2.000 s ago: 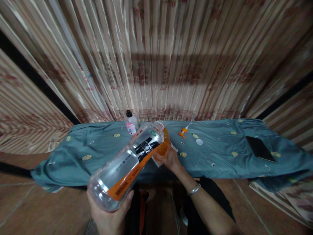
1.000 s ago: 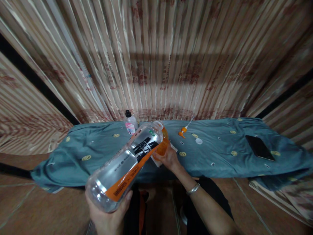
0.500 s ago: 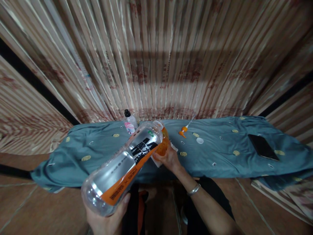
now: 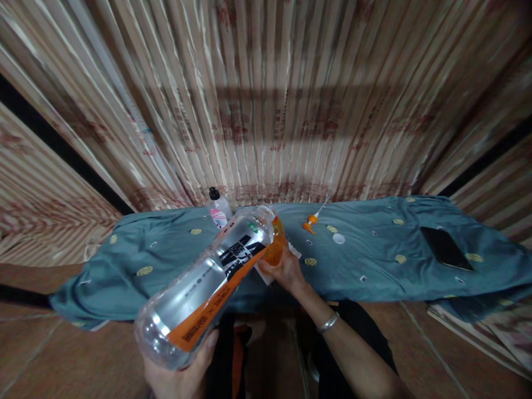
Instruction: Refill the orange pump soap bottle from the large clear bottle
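Backdrop: striped curtain [image 4: 266,100], blue cloth [image 4: 374,260] at 3 o'clock.
Left hand [image 4: 183,377]: closed under big bottle [image 4: 208,288], which is tilted toward 1 o'clock.
Right hand [image 4: 286,271]: wrapped around orange container [image 4: 275,244].

Light: dim, warm from where I watch.
Shadow: dark band crosses the curtain [image 4: 266,100].
Edges: bowed, smeared.
Centre: reasonably sharp.

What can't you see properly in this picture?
- Left hand: cut off by the bottom edge of the head view; the big clear bottle covers its fingers.
- Orange container in the right hand: partly behind the big bottle's mouth; what is inside cannot be told.
- Small bottle: label too small to read.
- Dark flat thing on the blue cloth: too dim to identify.
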